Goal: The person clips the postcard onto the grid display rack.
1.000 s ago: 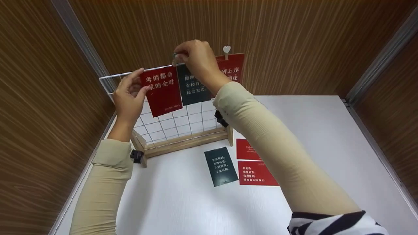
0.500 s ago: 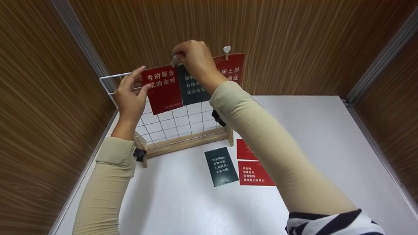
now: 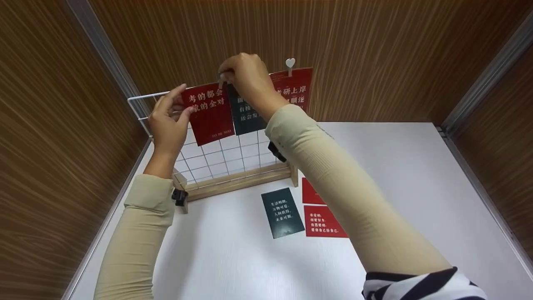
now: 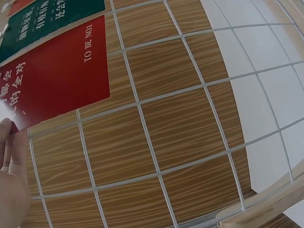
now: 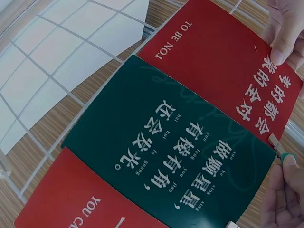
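My left hand point(image 3: 168, 125) pinches the left edge of a red card point(image 3: 212, 121) with white writing, holding it against the top of a white wire grid rack point(image 3: 208, 160). My right hand point(image 3: 250, 79) is at that card's upper right corner. In the right wrist view its fingers pinch a small clip point(image 5: 274, 141) with a green end point(image 5: 287, 156), and the clip's tip overlaps the corner. Beside it a dark green card point(image 3: 248, 118) hangs on the rack, partly behind my right hand. Another red card point(image 3: 302, 83) hangs farther right under a white heart clip point(image 3: 290, 63).
The rack stands on a wooden base point(image 3: 241, 181). On the white table point(image 3: 233, 258) lie a dark green card point(image 3: 283, 212) and two red cards, the nearer one point(image 3: 322, 225) partly under my right forearm. Wood-grain walls point(image 3: 374, 54) enclose the table.
My left hand has moved slightly right and up with the red card. My right hand has shifted a little left, and its fingertips with the clip have come down onto the card's top edge.
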`<state>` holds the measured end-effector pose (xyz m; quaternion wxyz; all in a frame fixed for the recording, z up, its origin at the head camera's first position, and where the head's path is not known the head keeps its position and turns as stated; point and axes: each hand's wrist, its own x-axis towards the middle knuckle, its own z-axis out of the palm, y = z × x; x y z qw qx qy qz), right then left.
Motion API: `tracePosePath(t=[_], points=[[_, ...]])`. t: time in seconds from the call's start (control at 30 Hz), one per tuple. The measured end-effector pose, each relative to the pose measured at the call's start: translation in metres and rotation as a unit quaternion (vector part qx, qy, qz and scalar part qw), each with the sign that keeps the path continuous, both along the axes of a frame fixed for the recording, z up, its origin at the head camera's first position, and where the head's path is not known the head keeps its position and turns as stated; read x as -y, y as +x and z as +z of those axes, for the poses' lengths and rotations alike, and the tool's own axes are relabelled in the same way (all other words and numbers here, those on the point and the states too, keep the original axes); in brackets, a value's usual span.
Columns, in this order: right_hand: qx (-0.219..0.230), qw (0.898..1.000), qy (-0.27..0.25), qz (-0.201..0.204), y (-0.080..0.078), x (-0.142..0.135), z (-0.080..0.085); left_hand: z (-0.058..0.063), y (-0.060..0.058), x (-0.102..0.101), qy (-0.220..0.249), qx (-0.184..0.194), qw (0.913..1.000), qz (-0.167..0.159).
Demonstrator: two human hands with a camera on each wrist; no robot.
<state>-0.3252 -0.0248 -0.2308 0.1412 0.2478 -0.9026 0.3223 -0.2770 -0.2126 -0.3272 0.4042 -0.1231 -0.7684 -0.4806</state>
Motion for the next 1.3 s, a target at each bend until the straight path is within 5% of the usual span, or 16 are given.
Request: tracePosePath(t=[0.87, 1.3], points=[[-0.022, 1.0, 0.011, 0.013, 0.001, -0.006, -0.017, -0.009, -0.001, -0.001, -0.056, -0.026, 0.9964, 0.058], [-0.127, 0.991, -0.027, 0.035, 0.006, -0.03, -0.036, -0.012, 0.005, 0.0, -0.012, -0.043, 0.9984, 0.034]])
